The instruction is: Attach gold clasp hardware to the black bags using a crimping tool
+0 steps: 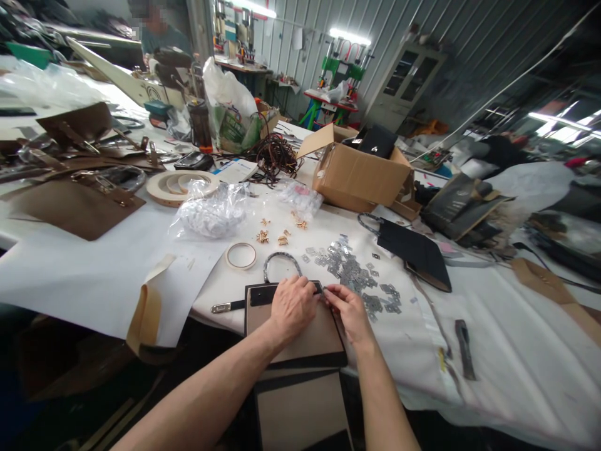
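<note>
A black-edged bag panel [295, 344] with a beige inner face lies at the table's front edge, and a wrapped loop handle [282, 255] rises from its top. My left hand [293, 308] presses on the panel, its fingers curled at the upper edge. Close beside it, my right hand [347, 310] pinches at the panel's upper right corner; whatever sits between those fingertips is too small to make out. A black strap with a metal end [220, 308] sticks out to the left. Small grey metal plates [350, 270] are scattered right of the panel.
Behind the panel are a tape roll [241, 256], gold-coloured fittings [263, 236] and plastic bags [211, 213]. A cardboard box [361, 178] stands farther back. To the right lie a black bag [416, 250] and a dark hand tool [464, 351]. Another person [164, 37] is at far left.
</note>
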Tool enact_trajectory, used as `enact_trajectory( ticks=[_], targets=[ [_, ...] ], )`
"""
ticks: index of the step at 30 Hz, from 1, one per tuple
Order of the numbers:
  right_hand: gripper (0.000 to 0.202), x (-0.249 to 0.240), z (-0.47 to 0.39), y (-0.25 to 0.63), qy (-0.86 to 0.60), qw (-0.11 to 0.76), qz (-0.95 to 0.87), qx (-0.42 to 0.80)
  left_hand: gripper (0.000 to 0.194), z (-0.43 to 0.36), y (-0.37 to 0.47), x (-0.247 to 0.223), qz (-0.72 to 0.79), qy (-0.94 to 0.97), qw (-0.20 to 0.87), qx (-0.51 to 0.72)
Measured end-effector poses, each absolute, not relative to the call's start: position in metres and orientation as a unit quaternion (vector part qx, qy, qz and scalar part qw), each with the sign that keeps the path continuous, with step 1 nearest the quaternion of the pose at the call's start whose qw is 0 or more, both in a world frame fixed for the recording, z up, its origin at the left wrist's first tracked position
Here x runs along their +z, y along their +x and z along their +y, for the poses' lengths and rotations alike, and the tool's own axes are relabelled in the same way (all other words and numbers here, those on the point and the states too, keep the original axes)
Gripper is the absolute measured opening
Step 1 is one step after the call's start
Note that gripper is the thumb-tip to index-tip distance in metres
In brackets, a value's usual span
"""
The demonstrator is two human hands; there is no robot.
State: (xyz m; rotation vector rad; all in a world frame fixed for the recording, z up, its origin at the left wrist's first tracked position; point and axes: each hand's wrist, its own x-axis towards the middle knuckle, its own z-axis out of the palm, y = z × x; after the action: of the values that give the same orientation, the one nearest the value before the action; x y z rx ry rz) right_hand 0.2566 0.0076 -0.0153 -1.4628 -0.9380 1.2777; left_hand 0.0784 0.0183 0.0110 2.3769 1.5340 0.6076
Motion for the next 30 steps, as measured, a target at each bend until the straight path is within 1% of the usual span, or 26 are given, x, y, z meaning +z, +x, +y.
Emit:
enact_trajectory(
  ticks=[2,5,7,13,19,21,25,30],
  targets=[
    [0.04,-0.013,0.01,0.258,-0.598,0.468,-0.377,0.531,0.019,0.02,0.075,0.012,0.522,0.817,0.129,0.208],
    [0.04,-0.01,0.013,0.259,-0.594,0.453,-0.385,0.542,0.034,0.023,0.07,0.013,0.512,0.82,0.147,0.21],
    [0.04,-0.011,0.016,0.259,-0.59,0.44,-0.4,0.546,0.039,0.025,0.067,0.011,0.511,0.817,0.153,0.218],
    [0.04,-0.019,0.023,0.259,-0.587,0.411,-0.447,0.535,0.037,0.024,0.069,0.005,0.504,0.818,0.143,0.239],
    [0.033,-0.02,0.025,0.255,-0.619,0.372,-0.518,0.458,0.031,0.021,0.07,0.005,0.5,0.821,0.138,0.238],
    [0.033,-0.021,0.026,0.253,-0.63,0.376,-0.519,0.438,0.03,0.021,0.07,0.005,0.502,0.82,0.137,0.238],
    [0.034,-0.025,0.027,0.248,-0.66,0.412,-0.486,0.398,0.03,0.02,0.071,0.006,0.506,0.82,0.129,0.234],
    [0.029,-0.018,0.019,0.24,-0.651,0.417,-0.495,0.397,0.027,0.018,0.07,0.01,0.495,0.828,0.114,0.238]
  ],
)
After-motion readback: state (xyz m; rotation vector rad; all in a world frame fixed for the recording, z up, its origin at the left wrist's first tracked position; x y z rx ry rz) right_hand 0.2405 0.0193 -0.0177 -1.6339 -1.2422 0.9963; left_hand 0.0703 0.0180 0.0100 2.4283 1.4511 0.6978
